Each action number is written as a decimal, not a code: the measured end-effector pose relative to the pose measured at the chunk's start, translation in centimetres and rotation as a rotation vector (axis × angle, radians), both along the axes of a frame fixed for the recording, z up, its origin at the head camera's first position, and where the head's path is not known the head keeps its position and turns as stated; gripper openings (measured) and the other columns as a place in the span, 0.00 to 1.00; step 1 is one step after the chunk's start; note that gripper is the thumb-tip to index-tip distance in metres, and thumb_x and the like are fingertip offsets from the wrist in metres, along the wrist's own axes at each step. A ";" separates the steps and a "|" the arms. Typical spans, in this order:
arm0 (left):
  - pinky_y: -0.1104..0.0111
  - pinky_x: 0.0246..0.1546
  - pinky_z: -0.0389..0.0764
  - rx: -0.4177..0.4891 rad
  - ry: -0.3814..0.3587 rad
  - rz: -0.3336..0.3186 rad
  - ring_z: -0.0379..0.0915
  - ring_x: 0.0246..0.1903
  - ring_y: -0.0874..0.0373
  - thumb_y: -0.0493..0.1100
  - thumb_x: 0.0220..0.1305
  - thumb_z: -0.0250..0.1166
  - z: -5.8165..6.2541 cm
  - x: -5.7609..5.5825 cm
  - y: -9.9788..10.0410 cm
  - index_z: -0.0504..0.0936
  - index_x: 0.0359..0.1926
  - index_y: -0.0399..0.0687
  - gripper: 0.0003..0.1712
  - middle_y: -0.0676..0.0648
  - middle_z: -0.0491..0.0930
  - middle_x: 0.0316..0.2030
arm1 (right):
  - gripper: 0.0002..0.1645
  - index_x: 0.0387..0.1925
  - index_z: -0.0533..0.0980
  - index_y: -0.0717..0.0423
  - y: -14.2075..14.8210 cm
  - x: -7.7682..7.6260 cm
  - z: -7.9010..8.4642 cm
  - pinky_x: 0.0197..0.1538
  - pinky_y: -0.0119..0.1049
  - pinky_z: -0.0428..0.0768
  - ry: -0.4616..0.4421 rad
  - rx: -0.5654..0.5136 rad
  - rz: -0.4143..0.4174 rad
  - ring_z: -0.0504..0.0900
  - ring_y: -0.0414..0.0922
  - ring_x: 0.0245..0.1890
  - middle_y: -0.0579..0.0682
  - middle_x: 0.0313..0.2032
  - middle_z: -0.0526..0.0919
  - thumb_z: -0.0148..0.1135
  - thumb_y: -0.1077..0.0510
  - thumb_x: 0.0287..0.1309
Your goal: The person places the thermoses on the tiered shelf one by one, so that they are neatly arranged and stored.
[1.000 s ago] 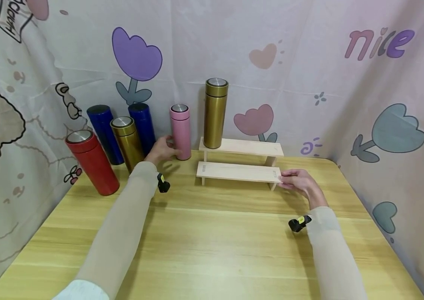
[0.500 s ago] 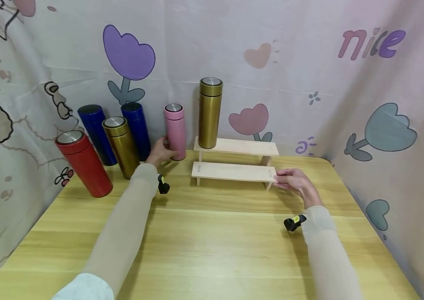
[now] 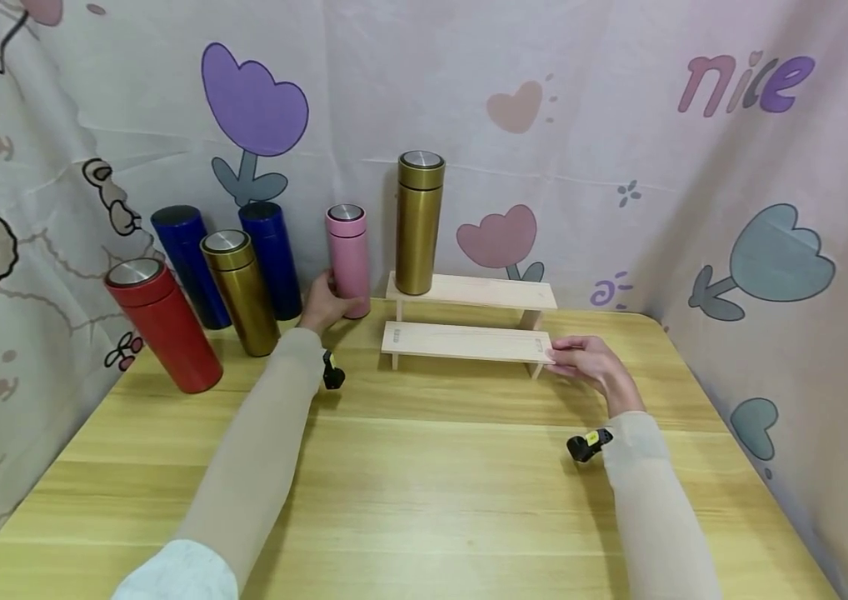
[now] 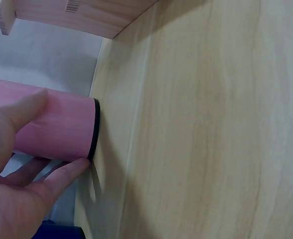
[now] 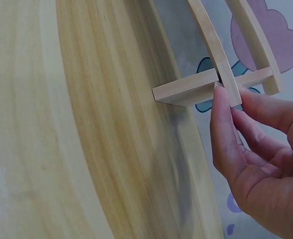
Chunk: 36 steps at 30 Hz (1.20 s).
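A pink thermos bottle point(image 3: 349, 267) stands upright on the table, left of a two-step wooden stand. My left hand point(image 3: 325, 304) holds its lower part, the thumb lying across its side in the left wrist view and the other fingers partly hidden behind it. The stand's lower shelf point(image 3: 469, 342) has its right end pinched between thumb and fingers of my right hand point(image 3: 591, 365). On the left of the upper shelf point(image 3: 495, 292) a tall gold thermos point(image 3: 418, 233) stands upright. In the right wrist view the wooden stand point(image 5: 186, 88) shows from its end.
To the left stand a red thermos point(image 3: 172, 333), a shorter gold thermos point(image 3: 246, 300) and two blue thermoses, one at the back point(image 3: 195, 271) and one point(image 3: 272, 258) near my left hand. A printed curtain point(image 3: 596, 125) hangs behind the wooden table point(image 3: 424, 483).
The head view has shifted slightly. My left thumb has come further across the pink thermos bottle, which stays in place. My right hand keeps its pinch on the stand.
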<state>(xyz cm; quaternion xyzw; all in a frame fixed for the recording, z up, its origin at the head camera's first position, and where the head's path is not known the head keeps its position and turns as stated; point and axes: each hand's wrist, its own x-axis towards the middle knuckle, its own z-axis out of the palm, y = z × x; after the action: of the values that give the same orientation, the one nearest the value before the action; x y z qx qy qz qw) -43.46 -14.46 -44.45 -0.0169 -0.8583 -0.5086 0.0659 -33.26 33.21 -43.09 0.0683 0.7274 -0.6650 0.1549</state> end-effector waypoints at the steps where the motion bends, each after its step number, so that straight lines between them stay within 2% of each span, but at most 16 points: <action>1: 0.47 0.69 0.74 0.001 0.008 0.003 0.72 0.66 0.36 0.40 0.59 0.76 0.1 -0.1 0.1 0.63 0.74 0.36 0.47 0.30 0.73 0.67 | 0.31 0.68 0.59 0.80 0.0 0.0 0.0 0.50 0.30 0.88 0.005 0.002 0.000 0.88 0.40 0.35 0.54 0.41 0.78 0.58 0.73 0.68; 8: 0.49 0.68 0.76 -0.023 0.007 0.054 0.74 0.65 0.37 0.40 0.56 0.79 0.5 -0.1 0.5 0.67 0.72 0.34 0.46 0.30 0.75 0.66 | 0.31 0.67 0.60 0.80 0.1 0.1 -0.1 0.50 0.31 0.88 -0.001 -0.005 0.005 0.87 0.41 0.37 0.56 0.44 0.76 0.59 0.73 0.68; 14: 0.49 0.64 0.78 -0.083 0.013 0.062 0.77 0.60 0.38 0.42 0.56 0.79 1.2 0.2 0.4 0.71 0.70 0.36 0.44 0.32 0.78 0.63 | 0.26 0.63 0.64 0.79 0.1 0.4 0.1 0.48 0.30 0.88 0.008 -0.019 -0.018 0.88 0.40 0.35 0.54 0.41 0.78 0.59 0.73 0.68; 19: 0.48 0.64 0.79 -0.087 0.005 0.053 0.78 0.60 0.38 0.43 0.57 0.79 1.6 1.0 -0.1 0.70 0.70 0.35 0.43 0.31 0.79 0.63 | 0.26 0.63 0.65 0.78 0.0 0.1 0.1 0.49 0.31 0.88 -0.002 -0.016 -0.007 0.88 0.41 0.35 0.54 0.41 0.78 0.60 0.73 0.67; 26: 0.48 0.62 0.81 -0.084 0.029 0.039 0.79 0.59 0.37 0.44 0.57 0.79 2.1 2.1 -0.7 0.70 0.71 0.37 0.44 0.30 0.80 0.61 | 0.31 0.68 0.59 0.80 0.0 0.1 0.3 0.49 0.30 0.88 -0.005 -0.003 0.003 0.87 0.39 0.35 0.54 0.41 0.78 0.58 0.73 0.68; 36: 0.47 0.62 0.81 -0.109 0.022 0.021 0.78 0.60 0.37 0.45 0.58 0.79 2.7 3.9 -1.3 0.68 0.72 0.38 0.46 0.31 0.79 0.62 | 0.31 0.68 0.59 0.80 0.0 0.1 0.0 0.50 0.31 0.88 0.007 0.004 0.000 0.88 0.41 0.36 0.57 0.44 0.76 0.57 0.73 0.69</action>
<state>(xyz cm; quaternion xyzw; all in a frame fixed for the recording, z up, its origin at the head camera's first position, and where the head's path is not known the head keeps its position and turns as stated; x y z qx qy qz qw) -39.55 -15.79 -41.72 -0.0173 -0.8842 -0.4600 0.0797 -33.13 33.17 -43.05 0.0663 0.7294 -0.6637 0.1524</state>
